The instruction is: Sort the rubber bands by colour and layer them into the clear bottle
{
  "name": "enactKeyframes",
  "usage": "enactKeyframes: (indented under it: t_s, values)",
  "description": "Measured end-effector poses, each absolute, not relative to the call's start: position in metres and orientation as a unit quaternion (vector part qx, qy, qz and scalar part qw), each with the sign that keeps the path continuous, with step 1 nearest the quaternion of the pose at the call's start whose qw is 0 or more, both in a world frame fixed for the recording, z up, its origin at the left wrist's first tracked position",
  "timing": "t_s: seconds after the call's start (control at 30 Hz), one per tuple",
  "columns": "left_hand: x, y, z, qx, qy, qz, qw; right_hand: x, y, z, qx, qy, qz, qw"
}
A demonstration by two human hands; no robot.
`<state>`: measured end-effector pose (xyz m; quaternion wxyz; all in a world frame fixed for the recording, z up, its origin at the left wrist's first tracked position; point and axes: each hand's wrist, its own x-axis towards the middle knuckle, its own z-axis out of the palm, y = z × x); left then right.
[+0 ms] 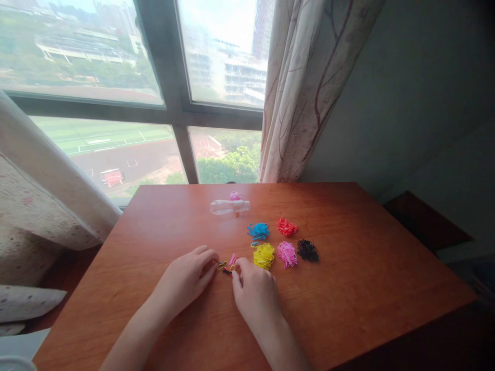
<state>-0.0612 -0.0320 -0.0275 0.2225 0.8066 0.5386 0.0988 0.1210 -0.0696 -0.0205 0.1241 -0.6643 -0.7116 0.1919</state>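
Handling thin loops point(222, 266), tangled yellow bands point(263, 256), smooth wood-grained table point(348, 288)

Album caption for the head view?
Left hand and right hand near a yellow pile of small loops, on a brown wooden table.

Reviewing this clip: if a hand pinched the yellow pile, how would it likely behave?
The yellow pile would probably give rather than lift as one stiff piece, being a loose heap of thin loops. Several might come up together, since the loops overlap and look tangled. Rolling seems unlikely, given its low, uneven spread on the table.
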Motion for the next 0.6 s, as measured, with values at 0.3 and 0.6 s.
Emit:
enactKeyframes:
  t_s: [0.3,0.6]
  values:
    - [-0.061,-0.032,-0.027,0.807,0.541,0.094,0.216,0.117,-0.065,-0.034,-0.672,-0.714,0.171,0.095]
    - [-0.062,-0.034,-0.027,0.807,0.543,0.087,0.214,0.118,-0.067,-0.032,-0.685,-0.701,0.18,0.086]
